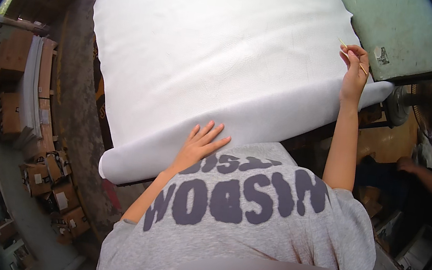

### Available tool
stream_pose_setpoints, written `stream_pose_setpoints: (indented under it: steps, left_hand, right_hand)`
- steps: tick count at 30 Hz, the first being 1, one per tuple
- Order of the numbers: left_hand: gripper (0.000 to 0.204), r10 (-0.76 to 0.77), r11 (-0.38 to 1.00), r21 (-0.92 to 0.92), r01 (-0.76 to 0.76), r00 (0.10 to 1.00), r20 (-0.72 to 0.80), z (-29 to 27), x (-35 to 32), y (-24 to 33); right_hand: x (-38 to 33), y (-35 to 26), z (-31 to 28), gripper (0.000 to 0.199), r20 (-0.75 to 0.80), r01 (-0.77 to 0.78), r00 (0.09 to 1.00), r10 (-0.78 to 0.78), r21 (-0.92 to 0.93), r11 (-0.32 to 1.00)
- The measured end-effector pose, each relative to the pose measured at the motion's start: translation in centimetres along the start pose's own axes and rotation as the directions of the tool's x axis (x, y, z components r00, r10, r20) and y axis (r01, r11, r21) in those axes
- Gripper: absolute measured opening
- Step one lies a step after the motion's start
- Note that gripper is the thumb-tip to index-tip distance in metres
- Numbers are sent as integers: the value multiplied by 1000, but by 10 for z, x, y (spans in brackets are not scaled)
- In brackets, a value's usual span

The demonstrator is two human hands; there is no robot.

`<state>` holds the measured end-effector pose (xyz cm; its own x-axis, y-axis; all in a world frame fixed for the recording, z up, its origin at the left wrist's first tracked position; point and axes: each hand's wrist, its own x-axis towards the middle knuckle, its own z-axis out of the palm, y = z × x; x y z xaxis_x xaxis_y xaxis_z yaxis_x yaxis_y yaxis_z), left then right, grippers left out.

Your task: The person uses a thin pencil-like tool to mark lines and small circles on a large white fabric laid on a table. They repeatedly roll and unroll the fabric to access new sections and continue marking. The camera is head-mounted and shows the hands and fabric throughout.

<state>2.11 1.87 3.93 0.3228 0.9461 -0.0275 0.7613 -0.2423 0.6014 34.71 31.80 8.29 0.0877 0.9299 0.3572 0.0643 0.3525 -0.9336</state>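
Note:
A large white sheet, grained like leather [212, 36], covers the table in front of me. Its near edge curls over into a thick roll with a greyish underside [278, 118]. On that roll rests my left hand [203, 143], palm down with fingers spread, holding nothing. Farther off, by the sheet's right edge, my right hand [355, 63] is raised and pinches a thin pale-yellow stick [363, 70] between thumb and fingers. One end of the stick points up and left over the sheet. Its exact kind is too small to make out.
A pale green tabletop [404, 29] adjoins the sheet on the right. Below it stands a fan [421, 107], with another person's arm [428, 179] nearby. Cardboard boxes [52, 173] are stacked on the left, past a strip of stained floor [73, 78].

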Motion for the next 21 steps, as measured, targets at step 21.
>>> stream_pose_setpoints:
  steps: [21]
  left_hand:
    - [52, -254, 836, -339, 431, 852, 457, -68, 63, 44]
  right_hand:
    - [-88, -93, -58, 25, 533, -135, 615, 580, -654, 744]
